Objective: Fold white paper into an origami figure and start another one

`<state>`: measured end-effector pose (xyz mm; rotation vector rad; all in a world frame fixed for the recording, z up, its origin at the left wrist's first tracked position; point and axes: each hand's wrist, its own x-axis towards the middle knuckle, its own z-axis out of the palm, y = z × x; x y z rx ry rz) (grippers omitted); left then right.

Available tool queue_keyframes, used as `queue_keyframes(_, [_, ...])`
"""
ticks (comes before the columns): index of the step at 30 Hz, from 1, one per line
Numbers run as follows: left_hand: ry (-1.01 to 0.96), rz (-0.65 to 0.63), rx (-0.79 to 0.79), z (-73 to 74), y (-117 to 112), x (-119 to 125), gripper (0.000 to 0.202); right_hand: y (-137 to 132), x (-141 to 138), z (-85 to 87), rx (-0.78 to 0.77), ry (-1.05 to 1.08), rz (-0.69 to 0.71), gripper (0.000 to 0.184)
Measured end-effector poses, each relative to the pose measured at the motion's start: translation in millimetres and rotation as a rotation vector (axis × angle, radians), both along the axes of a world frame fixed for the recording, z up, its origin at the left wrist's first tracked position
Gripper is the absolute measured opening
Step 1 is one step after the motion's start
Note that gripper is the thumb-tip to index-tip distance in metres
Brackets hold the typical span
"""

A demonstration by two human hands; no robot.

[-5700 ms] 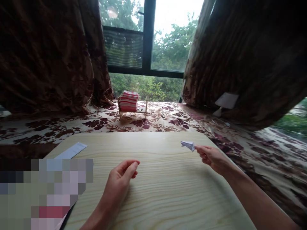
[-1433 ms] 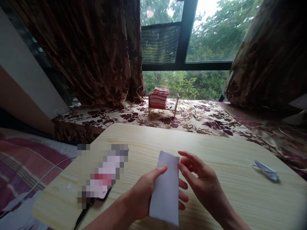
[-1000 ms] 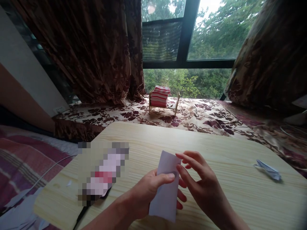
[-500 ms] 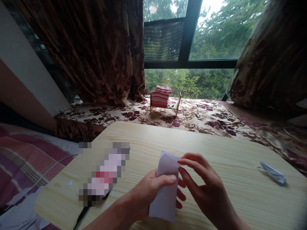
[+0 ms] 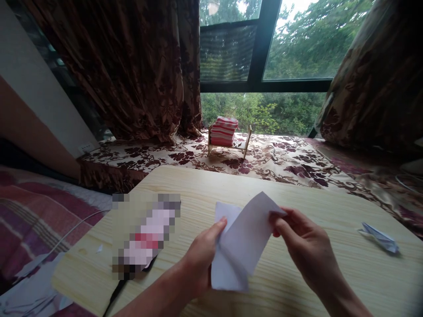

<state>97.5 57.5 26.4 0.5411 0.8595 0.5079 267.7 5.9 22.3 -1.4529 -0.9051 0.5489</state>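
A sheet of white paper [image 5: 249, 233], partly unfolded along a crease, is held above the wooden table by both hands. My left hand [image 5: 205, 251] is closed on its left part, thumb on the front face and the other fingers hidden behind. Between thumb and fingers, my right hand [image 5: 302, 237] pinches the upper right corner of the raised flap. To the right, apart from both hands, a folded paper piece [image 5: 379, 238] lies on the table.
The pale wooden table [image 5: 185, 189] spans the front. On its left lies a pixelated object [image 5: 145, 240] with a black cable [image 5: 115, 295], near a small paper scrap [image 5: 99, 248]. White papers [image 5: 29, 286] lie at lower left. Behind, a small stand [image 5: 246, 143] bears folded striped cloths [image 5: 224, 132].
My right hand has taken hold of the paper's corner and moved right, lifting the flap open. Folded narrow before, the paper now spreads wider. My left hand still grips it.
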Motion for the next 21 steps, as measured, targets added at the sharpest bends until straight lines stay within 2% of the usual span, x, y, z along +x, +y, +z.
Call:
queue_keyframes(2, [0.056, 0.078, 0.031, -2.9, 2, 0, 0.040, 3, 14, -1.1, -0.059, -0.035, -0.072, 0.019])
queue_keyframes(3, [0.051, 0.088, 0.057, -4.3, 2, 0, 0.039, 4, 21, -3.3, -0.094, -0.072, -0.065, 0.019])
queue_keyframes(6, [0.033, 0.075, 0.117, -7.4, 4, -1, 0.042, 5, 34, -14.3, -0.229, -0.230, 0.101, 0.024])
queue_keyframes(8, [0.052, 0.061, 0.135, -7.9, 4, -1, 0.042, 4, 34, -20.6, -0.278, -0.420, 0.104, 0.031])
queue_keyframes(10, [0.071, 0.032, 0.158, -7.3, 2, -1, 0.041, 2, 27, -22.3, -0.205, -0.628, 0.012, 0.037])
queue_keyframes(12, [0.071, -0.016, 0.196, -5.7, -1, -1, 0.044, -1, 15, -19.5, -0.031, -0.749, -0.024, 0.036])
queue_keyframes(14, [0.063, -0.078, 0.238, -3.8, -4, -1, 0.047, -4, 1, -15.2, 0.102, -0.761, 0.064, 0.031])
queue_keyframes(17, [0.054, -0.146, 0.265, -2.4, -9, 0, 0.047, -7, -14, -12.0, 0.152, -0.752, 0.202, 0.030])
queue_keyframes(21, [0.043, -0.177, 0.257, -4.7, -10, 1, 0.048, -9, -20, -13.8, 0.174, -0.778, 0.213, 0.032])
